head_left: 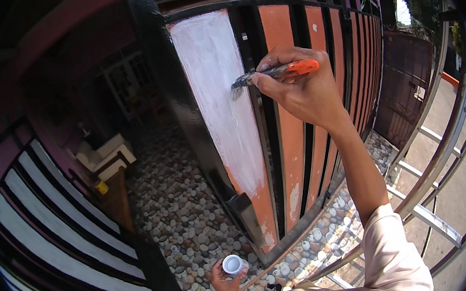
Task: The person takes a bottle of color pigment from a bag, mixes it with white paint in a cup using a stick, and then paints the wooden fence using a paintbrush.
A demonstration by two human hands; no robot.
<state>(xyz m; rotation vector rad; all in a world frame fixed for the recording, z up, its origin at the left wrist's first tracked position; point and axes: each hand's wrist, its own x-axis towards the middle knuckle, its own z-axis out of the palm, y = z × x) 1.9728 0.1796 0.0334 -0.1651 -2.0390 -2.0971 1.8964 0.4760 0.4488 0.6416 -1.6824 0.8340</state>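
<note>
My right hand point(300, 85) pinches a paintbrush point(279, 72) with an orange-tipped, paint-stained handle. Its bristles touch the right edge of a wide fence panel point(213, 85), which is coated in streaky white paint over most of its height. Orange still shows at the bottom of that panel. Low in the view, my left hand point(226, 283) has its fingers wrapped round a small cup point(233, 265) with white paint inside.
Black metal bars point(182, 111) frame the panels, and several orange slats point(285, 107) run off to the right. A metal ladder point(433, 213) stands close on my right. White-slatted gate point(68, 240) at left; pebbled ground point(179, 229) below; a chair point(104, 152) further back.
</note>
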